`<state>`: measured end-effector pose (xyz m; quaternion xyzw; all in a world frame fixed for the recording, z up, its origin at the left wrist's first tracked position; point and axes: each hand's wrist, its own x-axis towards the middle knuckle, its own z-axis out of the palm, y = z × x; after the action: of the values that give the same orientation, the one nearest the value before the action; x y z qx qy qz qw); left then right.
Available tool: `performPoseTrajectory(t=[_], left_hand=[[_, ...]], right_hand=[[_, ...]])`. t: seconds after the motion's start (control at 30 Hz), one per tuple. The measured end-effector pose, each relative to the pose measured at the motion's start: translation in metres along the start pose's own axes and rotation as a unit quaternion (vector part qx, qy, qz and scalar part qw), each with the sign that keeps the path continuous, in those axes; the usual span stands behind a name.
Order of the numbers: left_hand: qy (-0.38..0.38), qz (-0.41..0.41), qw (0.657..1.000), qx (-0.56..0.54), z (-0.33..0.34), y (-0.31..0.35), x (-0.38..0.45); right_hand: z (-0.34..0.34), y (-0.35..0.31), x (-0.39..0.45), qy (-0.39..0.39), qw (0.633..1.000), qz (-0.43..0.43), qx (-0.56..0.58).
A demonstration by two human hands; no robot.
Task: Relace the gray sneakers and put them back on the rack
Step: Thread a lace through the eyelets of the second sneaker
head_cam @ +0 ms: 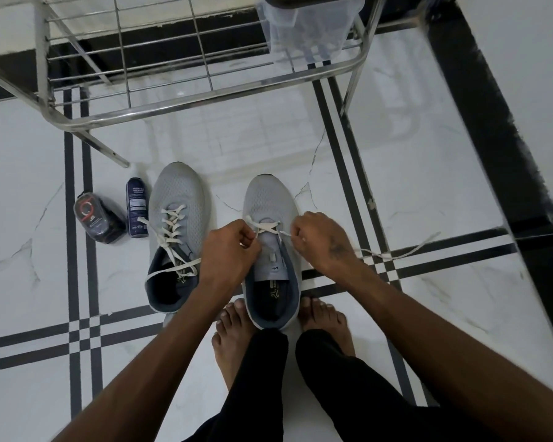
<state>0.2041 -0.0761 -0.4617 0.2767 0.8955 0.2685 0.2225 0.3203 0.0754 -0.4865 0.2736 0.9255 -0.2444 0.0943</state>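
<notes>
1. I stood barefoot on a glossy white marble-look tiled floor (396, 173) that mirrored soft, even light.
2. Paired black inlay stripes (77, 282) ran across the tiles and crossed in small checkered squares.
3. A thin dark crack (315, 154) wandered over one tile ahead of me.
4. A broad black band (479, 106) slanted along the right side against a plain white surface.
5. A clear plastic container (307, 23) sat at the top edge.
</notes>
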Motion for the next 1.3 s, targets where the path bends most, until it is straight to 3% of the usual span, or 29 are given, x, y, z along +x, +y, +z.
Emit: performPoseTrajectory(t=[0.13, 0.23, 0.3, 0.4, 0.43, 0.5, 0.6, 0.67, 0.73, 0.83, 0.9, 0.93, 1.0, 1.03, 1.07, 1.1, 1.17, 1.23, 1.3], left_hand=[[0.01, 0.003, 1.0, -0.013, 0.002, -0.003, 0.0], [0.007, 0.001, 1.0, 0.009, 0.003, -0.001, 0.001], [0.003, 0.013, 1.0, 0.026, 0.003, 0.002, 0.0], [0.014, 0.078, 0.995, 0.061, -0.003, 0.014, -0.007], [-0.005, 0.082, 0.996, 0.034, -0.005, 0.022, -0.01], [-0.124, 0.04, 0.986, -0.101, -0.008, 0.044, -0.017], [-0.314, -0.043, 0.89, -0.327, -0.018, 0.068, -0.024], [-0.346, -0.038, 0.857, -0.381, -0.028, 0.069, -0.028], [-0.306, -0.032, 0.883, -0.356, -0.041, 0.061, -0.028], [-0.174, -0.007, 0.959, -0.222, -0.062, 0.032, -0.018], [-0.113, 0.007, 0.981, -0.16, -0.072, 0.013, -0.009], [-0.096, 0.008, 0.984, -0.149, -0.073, 0.008, -0.005], [-0.078, 0.014, 0.988, -0.132, -0.069, 0.008, -0.003], [-0.076, 0.014, 0.988, -0.131, -0.064, 0.011, -0.003], [-0.078, 0.014, 0.987, -0.137, -0.058, 0.014, -0.002], [-0.086, 0.014, 0.985, -0.149, -0.052, 0.019, -0.002], [-0.1, 0.012, 0.979, -0.177, -0.041, 0.025, 0.0], [-0.098, -0.008, 0.974, -0.206, -0.032, 0.023, 0.004], [-0.085, -0.022, 0.97, -0.226, -0.026, 0.016, 0.004]], right_hand=[[-0.002, 0.053, -0.029, -0.006, 0.991, 0.116, -0.064], [-0.004, 0.056, -0.044, -0.066, 0.988, 0.138, -0.028], [-0.017, 0.04, -0.044, -0.13, 0.972, 0.163, 0.107], [-0.051, 0.008, -0.039, -0.162, 0.897, 0.189, 0.365], [-0.063, -0.002, -0.037, -0.15, 0.871, 0.175, 0.433], [-0.084, -0.02, -0.031, -0.103, 0.819, 0.143, 0.545], [-0.107, -0.038, -0.02, -0.03, 0.766, 0.143, 0.626], [-0.116, -0.038, -0.015, -0.006, 0.756, 0.156, 0.636], [-0.118, -0.029, -0.012, 0.015, 0.75, 0.185, 0.634], [-0.113, -0.007, -0.01, 0.064, 0.755, 0.253, 0.602], [-0.101, 0.006, -0.009, 0.057, 0.763, 0.287, 0.576], [-0.093, 0.011, -0.008, 0.041, 0.79, 0.3, 0.534], [-0.078, 0.012, -0.008, -0.013, 0.918, 0.274, 0.287], [-0.073, 0.007, -0.01, -0.027, 0.963, 0.23, 0.14], [-0.069, -0.003, -0.011, -0.014, 0.985, 0.158, 0.066], [-0.07, -0.016, -0.016, -0.006, 0.992, 0.088, 0.09], [-0.066, -0.039, -0.021, -0.043, 0.971, -0.012, 0.235], [-0.053, -0.048, -0.02, -0.08, 0.954, -0.024, 0.29], [-0.045, -0.043, -0.014, -0.031, 0.961, 0.003, 0.274]])
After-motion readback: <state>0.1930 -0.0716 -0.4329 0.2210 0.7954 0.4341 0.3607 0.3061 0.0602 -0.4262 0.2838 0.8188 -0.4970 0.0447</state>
